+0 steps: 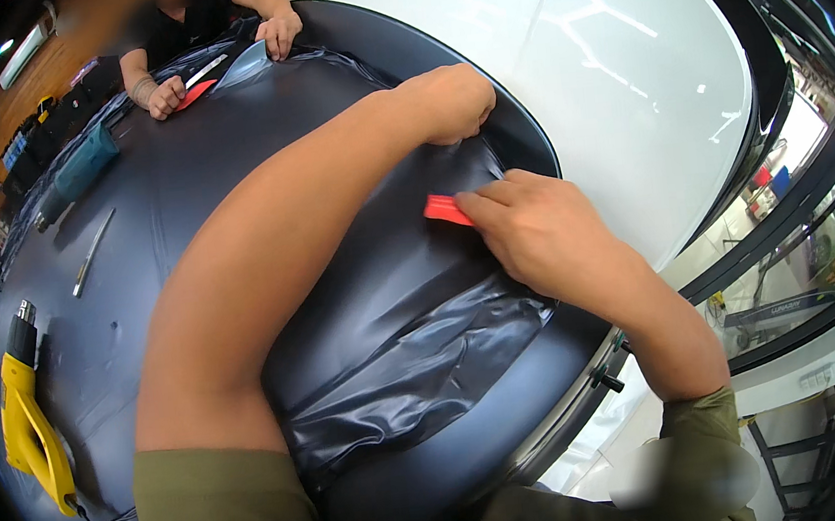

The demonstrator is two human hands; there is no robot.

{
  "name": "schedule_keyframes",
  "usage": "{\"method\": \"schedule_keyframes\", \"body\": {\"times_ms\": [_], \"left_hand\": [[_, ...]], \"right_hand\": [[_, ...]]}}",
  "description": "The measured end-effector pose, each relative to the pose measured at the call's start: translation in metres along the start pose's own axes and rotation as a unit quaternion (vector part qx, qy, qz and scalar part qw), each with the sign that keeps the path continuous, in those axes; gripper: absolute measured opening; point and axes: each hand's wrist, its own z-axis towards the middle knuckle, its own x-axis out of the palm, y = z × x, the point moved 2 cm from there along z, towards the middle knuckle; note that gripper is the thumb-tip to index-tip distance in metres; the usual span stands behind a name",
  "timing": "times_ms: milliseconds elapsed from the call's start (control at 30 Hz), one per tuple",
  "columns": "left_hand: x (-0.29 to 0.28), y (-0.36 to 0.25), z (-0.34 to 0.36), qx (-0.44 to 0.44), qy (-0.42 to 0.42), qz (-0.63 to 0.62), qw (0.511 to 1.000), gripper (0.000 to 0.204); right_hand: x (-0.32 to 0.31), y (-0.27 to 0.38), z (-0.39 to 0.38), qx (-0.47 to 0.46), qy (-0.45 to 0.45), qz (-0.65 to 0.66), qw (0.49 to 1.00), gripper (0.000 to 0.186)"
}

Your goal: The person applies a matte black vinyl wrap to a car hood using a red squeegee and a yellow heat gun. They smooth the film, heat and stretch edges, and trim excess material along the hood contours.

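My left hand (448,104) is closed in a fist, pinching the edge of a dark matte film (218,169) stretched over a rounded car panel. My right hand (533,232) grips a small red squeegee (446,210) and presses it against the film just below the left hand. The film is wrinkled and glossy (428,370) near the panel's lower edge. At the far side another person's two hands (280,31) rest on the film's far edge, one of them holding a red tool (192,93).
A yellow heat gun (26,419) lies on the film at the left, a teal power tool (78,175) further back, and a thin metal tool (92,254) between them. White car bodywork (600,72) lies right of the panel.
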Motion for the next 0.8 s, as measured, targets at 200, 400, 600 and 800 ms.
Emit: {"method": "schedule_keyframes", "body": {"times_ms": [200,400,600,800], "left_hand": [[-0.019,-0.002,0.003,-0.036,0.007,0.003,0.999,0.021],[-0.081,0.024,-0.017,-0.016,-0.185,0.023,0.982,0.028],[-0.109,0.033,-0.064,-0.068,-0.162,0.169,0.970,0.027],[-0.071,-0.039,-0.192,-0.075,0.073,0.092,0.990,0.034]], "right_hand": [[0.031,-0.039,0.054,0.106,0.080,-0.061,0.989,0.014],[0.003,-0.056,0.075,0.223,0.001,-0.037,0.974,0.014],[0.037,-0.064,0.092,0.219,0.130,-0.081,0.964,0.018],[-0.007,-0.050,0.096,0.128,0.121,0.147,0.973,0.022]]}}
